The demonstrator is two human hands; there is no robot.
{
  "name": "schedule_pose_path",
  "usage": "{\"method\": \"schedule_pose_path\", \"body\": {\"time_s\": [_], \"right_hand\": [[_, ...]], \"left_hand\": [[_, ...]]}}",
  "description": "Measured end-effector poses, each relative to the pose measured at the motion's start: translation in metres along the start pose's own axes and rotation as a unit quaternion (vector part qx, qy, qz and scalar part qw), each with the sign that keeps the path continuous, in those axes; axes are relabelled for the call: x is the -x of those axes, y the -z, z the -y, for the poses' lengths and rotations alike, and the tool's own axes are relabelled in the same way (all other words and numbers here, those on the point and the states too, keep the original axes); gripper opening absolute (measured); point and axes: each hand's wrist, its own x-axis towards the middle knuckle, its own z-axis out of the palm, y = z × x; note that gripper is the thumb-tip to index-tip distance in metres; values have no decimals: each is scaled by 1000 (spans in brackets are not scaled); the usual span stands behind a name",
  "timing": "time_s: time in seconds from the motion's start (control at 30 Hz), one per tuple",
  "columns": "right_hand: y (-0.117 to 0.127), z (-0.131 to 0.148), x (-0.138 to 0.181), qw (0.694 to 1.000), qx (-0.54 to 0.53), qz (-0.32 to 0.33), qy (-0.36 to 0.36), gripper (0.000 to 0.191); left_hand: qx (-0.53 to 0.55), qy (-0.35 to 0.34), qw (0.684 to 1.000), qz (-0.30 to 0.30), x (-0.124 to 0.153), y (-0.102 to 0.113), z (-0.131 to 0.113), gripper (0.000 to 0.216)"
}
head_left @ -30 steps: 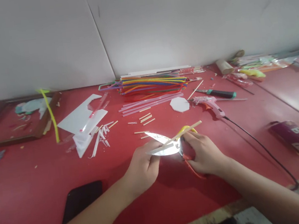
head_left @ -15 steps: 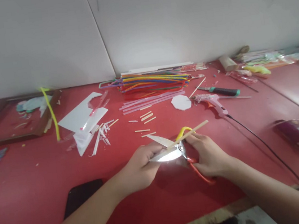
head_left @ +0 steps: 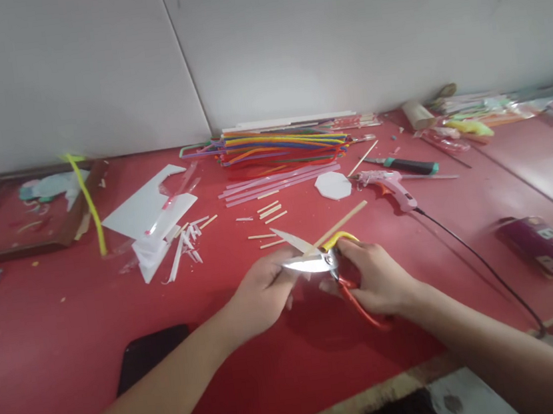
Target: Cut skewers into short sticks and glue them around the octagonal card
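Since a moment ago the snips (head_left: 319, 260) and the wooden stick (head_left: 338, 224) have drifted a little farther up the red counter (head_left: 46, 343), and the blades look less spread. Left hand (head_left: 262, 294) fingers pinch the stick's near end just left of the snips; right hand (head_left: 376, 276) fingers are wrapped round the orange and yellow handles. Stick lies across the blades, uncut by the look of it. Several short cut lengths (head_left: 269, 211) already lie beyond the snips, so I'd judge the cutting well underway.
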Motion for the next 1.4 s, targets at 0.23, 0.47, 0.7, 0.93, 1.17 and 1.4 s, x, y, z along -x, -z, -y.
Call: {"method": "schedule_pose_path", "body": {"time_s": [0.23,0.47,0.7,0.93,1.17,1.4], "right_hand": [[14,13,-2,997,-16,45,-65,37],[11,10,3,998,22,30,-49,31],[10,3,3,998,50,-26,3,27],[17,-4,2,999,40,-5,25,24],[19,-3,4,999,5,23,30,18],[14,-5,9,996,22,19,88,15]], "left_hand": [[-112,-85,981,-130,-1,-9,4,35],[-136,-122,972,-147,0,-12,0,22],[-100,-129,982,-93,2,-12,-1,27],[-53,-78,995,-27,-1,-9,-7,19],[54,30,995,75,-1,-3,-4,14],[84,106,971,197,3,15,-19,40]]}}
